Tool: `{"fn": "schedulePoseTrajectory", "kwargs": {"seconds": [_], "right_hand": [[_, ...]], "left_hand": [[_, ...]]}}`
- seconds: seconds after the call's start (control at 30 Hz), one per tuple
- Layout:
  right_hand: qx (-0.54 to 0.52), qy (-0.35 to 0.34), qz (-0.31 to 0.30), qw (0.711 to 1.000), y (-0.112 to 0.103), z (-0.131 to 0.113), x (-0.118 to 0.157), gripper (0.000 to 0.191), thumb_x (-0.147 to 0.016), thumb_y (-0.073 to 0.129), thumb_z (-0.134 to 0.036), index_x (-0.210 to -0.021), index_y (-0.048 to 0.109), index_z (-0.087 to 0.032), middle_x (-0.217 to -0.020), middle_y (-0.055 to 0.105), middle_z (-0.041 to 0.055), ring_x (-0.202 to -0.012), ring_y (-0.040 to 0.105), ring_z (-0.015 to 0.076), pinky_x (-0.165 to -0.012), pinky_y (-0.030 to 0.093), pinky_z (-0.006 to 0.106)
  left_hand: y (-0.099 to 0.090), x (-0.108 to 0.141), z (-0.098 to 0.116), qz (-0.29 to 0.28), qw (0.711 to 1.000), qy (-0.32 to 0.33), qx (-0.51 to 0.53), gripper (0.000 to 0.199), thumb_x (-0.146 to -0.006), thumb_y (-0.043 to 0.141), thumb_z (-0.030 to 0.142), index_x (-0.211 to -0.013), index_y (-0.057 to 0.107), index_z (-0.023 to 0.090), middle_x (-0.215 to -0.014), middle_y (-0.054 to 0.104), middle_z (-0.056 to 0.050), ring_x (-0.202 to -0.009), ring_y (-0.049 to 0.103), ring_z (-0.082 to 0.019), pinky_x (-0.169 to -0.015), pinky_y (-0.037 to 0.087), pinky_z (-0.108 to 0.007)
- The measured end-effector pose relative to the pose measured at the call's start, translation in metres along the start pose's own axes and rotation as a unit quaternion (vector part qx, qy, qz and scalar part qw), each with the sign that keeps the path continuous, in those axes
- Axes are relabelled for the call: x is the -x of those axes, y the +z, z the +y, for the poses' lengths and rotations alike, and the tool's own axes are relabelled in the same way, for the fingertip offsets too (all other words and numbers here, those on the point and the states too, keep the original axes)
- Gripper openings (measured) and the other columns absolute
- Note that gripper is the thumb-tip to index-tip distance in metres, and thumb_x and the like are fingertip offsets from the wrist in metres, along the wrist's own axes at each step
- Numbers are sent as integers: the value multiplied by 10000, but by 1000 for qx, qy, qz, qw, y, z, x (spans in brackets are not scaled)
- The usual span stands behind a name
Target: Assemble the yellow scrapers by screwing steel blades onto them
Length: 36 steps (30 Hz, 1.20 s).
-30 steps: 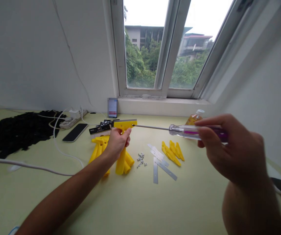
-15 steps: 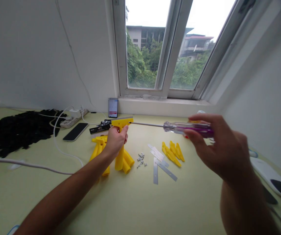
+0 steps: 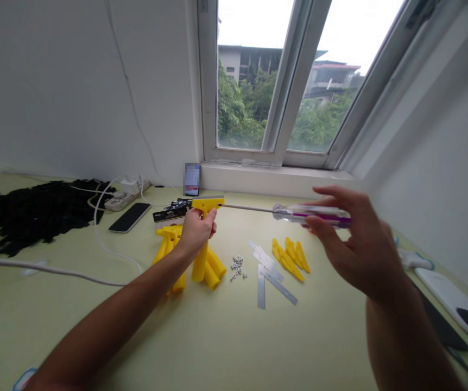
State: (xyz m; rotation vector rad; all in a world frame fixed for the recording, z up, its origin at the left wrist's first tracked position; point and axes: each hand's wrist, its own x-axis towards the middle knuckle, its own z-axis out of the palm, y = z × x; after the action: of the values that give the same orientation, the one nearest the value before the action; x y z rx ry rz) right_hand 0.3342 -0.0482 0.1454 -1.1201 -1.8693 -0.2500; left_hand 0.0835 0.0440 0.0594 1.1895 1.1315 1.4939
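My left hand [image 3: 200,229] is wrapped around the handle of a yellow scraper [image 3: 207,205], held upright above the table with a thin metal blade along its top edge. My right hand [image 3: 360,244] holds a screwdriver [image 3: 311,213] by its clear and purple handle, thumb below and index finger raised off it. Level across the view, the shaft meets a screw point at the right end of the scraper's head. Under my left hand lie several yellow scraper handles [image 3: 215,263]. Small screws [image 3: 238,265], flat metal blades [image 3: 277,285] and yellow head pieces [image 3: 289,258] lie between my hands.
A black heap [image 3: 42,212] covers the table's far left. Near it are a phone [image 3: 130,218], a power strip [image 3: 124,198] and a white cable [image 3: 55,270]. Another phone [image 3: 192,179] leans by the window. A white device [image 3: 449,293] sits at the right edge.
The view has shifted slightly, so everything appears a little further right. My right fingers have loosened and lifted around the screwdriver handle; its tip stays at the scraper.
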Motion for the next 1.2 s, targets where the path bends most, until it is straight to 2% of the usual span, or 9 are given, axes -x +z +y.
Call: {"fn": "schedulePoseTrajectory", "kwargs": {"seconds": [0.17, 0.33, 0.47, 0.6, 0.73, 0.87, 1.0, 1.13, 1.2], "right_hand": [[-21, -19, -47, 999, 0, 1, 0, 527, -911, 554, -329, -1399, 367, -264, -1239, 616, 111, -986, 682, 259, -789, 569, 409], [25, 45, -33, 998, -3, 7, -4, 386, -918, 555, -359, -1277, 501, -226, -915, 705, 58, -750, 708, 224, -660, 560, 350], [4, 9, -95, 995, -7, 14, -6, 471, -899, 579, -360, -1337, 470, -223, -1140, 679, 109, -895, 705, 244, -729, 556, 366], [39, 56, -60, 996, -2, 15, -4, 297, -906, 581, -373, -1163, 590, -223, -802, 708, 39, -661, 692, 215, -631, 539, 358], [-71, -5, -46, 996, 7, 12, -1, 572, -864, 635, -340, -1378, 395, -272, -1184, 659, 96, -949, 697, 255, -739, 570, 382], [-32, 31, 9, 999, 11, 12, 0, 391, -874, 625, -322, -1242, 504, -265, -1008, 683, 59, -894, 707, 255, -700, 573, 370], [-53, 2, -31, 998, 11, 14, -1, 506, -870, 616, -335, -1332, 421, -263, -1228, 621, 107, -955, 687, 252, -745, 570, 381], [14, 62, -33, 997, 12, 10, -3, 294, -899, 585, -391, -1144, 560, -231, -824, 697, 41, -663, 682, 203, -594, 531, 321], [6, 52, -42, 998, 12, 9, -4, 318, -913, 555, -388, -1186, 547, -225, -912, 708, 67, -734, 695, 217, -643, 537, 336]], "left_hand": [[0, 0, -1, -3, 1000, -15, -10, 236, -740, 700, 324, -784, 555, 143, -466, 509, 35, -343, 411, -68, -334, 291, -171], [1, 2, 3, -9, 999, -21, -23, 190, -759, 659, 289, -776, 548, 136, -482, 517, 31, -342, 401, -59, -340, 295, -169], [0, 0, 3, -6, 999, -30, -15, 186, -766, 654, 280, -809, 547, 134, -503, 517, 33, -369, 421, -62, -348, 295, -162], [-2, -3, -2, 1, 999, -34, -14, 217, -760, 678, 307, -802, 540, 145, -495, 493, 46, -381, 418, -61, -353, 284, -157], [-3, -4, -4, 11, 999, -35, -10, 236, -754, 694, 320, -788, 531, 152, -496, 482, 52, -372, 406, -57, -353, 276, -160], [-2, -2, -2, -2, 1000, -25, -19, 204, -775, 666, 305, -807, 537, 150, -499, 490, 46, -378, 414, -60, -363, 286, -162], [-3, -4, -3, 11, 999, -28, -30, 171, -788, 638, 287, -806, 536, 151, -505, 499, 42, -380, 416, -63, -362, 288, -163], [-3, -6, -6, 15, 999, -28, -38, 138, -802, 610, 267, -817, 540, 149, -507, 509, 39, -388, 428, -65, -367, 293, -160], [-4, -7, -6, 17, 998, -34, -46, 136, -809, 599, 269, -812, 544, 145, -493, 512, 35, -375, 412, -64, -361, 292, -163]]}}
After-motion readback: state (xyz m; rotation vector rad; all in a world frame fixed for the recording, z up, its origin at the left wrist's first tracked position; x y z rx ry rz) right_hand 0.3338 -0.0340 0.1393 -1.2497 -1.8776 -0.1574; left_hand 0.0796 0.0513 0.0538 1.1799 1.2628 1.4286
